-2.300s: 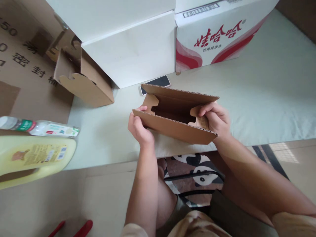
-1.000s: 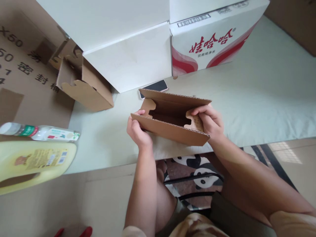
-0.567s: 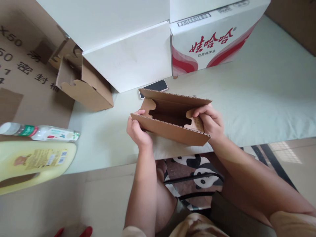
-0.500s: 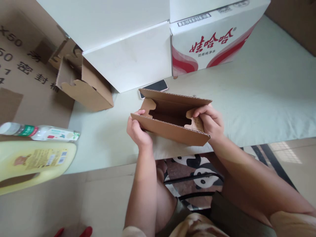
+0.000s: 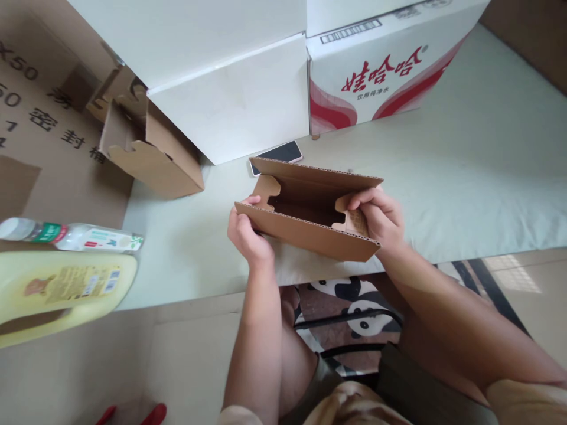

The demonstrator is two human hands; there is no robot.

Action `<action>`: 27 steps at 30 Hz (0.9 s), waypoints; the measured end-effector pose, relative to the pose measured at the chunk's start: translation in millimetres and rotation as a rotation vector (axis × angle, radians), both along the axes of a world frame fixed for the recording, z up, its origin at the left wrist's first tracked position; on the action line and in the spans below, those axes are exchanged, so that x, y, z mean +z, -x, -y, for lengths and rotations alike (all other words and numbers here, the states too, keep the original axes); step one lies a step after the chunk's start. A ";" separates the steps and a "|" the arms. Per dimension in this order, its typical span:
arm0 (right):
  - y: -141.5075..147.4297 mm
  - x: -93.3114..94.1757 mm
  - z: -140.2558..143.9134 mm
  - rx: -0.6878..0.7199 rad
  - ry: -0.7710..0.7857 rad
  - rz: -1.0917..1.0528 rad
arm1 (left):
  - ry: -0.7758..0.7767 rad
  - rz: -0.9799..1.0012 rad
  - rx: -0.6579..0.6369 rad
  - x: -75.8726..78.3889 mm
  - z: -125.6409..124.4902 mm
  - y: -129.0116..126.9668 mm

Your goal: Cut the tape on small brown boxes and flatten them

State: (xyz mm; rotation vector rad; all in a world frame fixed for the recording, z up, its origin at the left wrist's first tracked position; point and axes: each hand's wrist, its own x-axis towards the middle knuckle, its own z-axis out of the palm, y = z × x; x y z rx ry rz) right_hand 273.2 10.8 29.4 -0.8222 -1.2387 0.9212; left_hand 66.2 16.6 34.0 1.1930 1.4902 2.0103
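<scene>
Left hand clamped on the left end of the brown cardboard box, right hand pinching its right end flap (fingers curled over the edge). Box held open-topped just above the near edge of the pale green table. Phone flat just behind it, second folded carton well apart at left.

A plain brown cardboard box sits in my hands over pale green bedding; behind it, a white carton with red swirls and lettering, a black-screened phone, and at the left edge a yellow jug.
</scene>
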 end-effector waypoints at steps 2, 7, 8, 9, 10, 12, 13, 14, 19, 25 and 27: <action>-0.3 -0.8 0.0 -0.005 0.004 0.006 | 0.019 -0.004 -0.002 0.1 0.3 0.0; -1.4 -4.5 -0.1 -0.018 0.010 0.015 | 0.044 0.010 -0.024 1.6 1.2 -1.1; -1.5 -5.0 -0.1 -0.017 0.013 0.012 | 0.043 0.010 -0.023 1.8 1.2 -1.2; -1.6 -5.3 0.0 -0.017 0.017 0.010 | 0.040 0.013 -0.022 2.0 1.2 -1.3; -1.6 -5.3 0.2 -0.017 0.021 0.011 | 0.038 0.018 -0.024 2.0 1.2 -1.3; -1.5 -4.8 0.6 -0.014 0.031 0.011 | 0.030 0.031 -0.029 1.8 1.0 -1.1; -1.4 -4.5 0.8 -0.011 0.038 0.012 | 0.024 0.034 -0.029 1.5 1.0 -1.0; -1.3 -4.3 1.0 -0.011 0.044 0.013 | 0.016 0.034 -0.024 1.2 0.9 -0.9; -1.9 -5.6 1.2 -0.025 0.051 0.015 | -0.002 0.036 -0.029 0.3 1.2 -0.7; -2.6 -7.2 1.0 -0.005 0.054 -0.003 | 0.013 0.061 -0.061 1.3 2.1 -1.4; -2.4 -7.5 0.8 -0.005 0.047 -0.005 | 0.009 0.059 -0.054 1.2 2.1 -1.2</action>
